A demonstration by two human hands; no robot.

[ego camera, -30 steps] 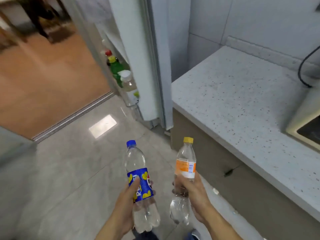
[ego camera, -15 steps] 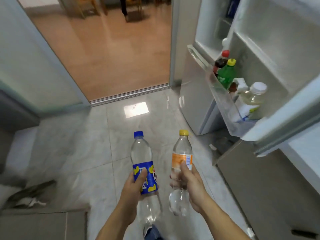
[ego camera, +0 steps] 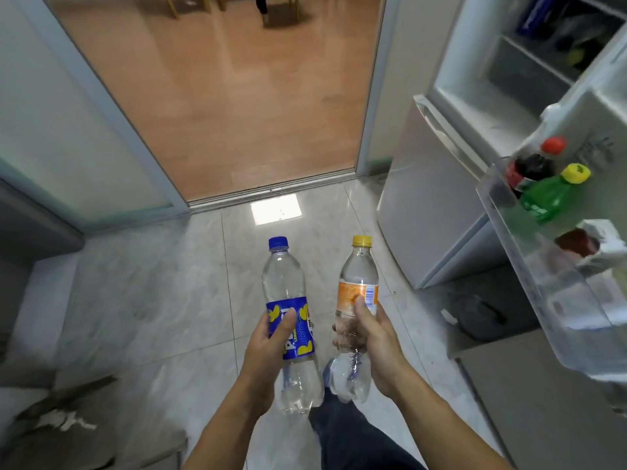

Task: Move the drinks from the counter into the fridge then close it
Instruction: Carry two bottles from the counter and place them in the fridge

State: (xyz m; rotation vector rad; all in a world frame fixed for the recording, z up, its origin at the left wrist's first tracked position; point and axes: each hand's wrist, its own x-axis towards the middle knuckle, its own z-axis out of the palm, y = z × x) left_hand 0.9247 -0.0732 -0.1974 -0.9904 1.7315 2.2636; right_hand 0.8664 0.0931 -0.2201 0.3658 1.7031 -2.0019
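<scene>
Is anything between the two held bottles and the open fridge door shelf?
Nothing visible. The blue-label bottle in the left hand and orange-label bottle in the right hand face open floor toward the door shelf, which already holds drinks.

Two held bottles [ego camera: 291,320] side by side front centre; open fridge [ego camera: 475,96] right; doorway [ego camera: 237,96] behind.
</scene>
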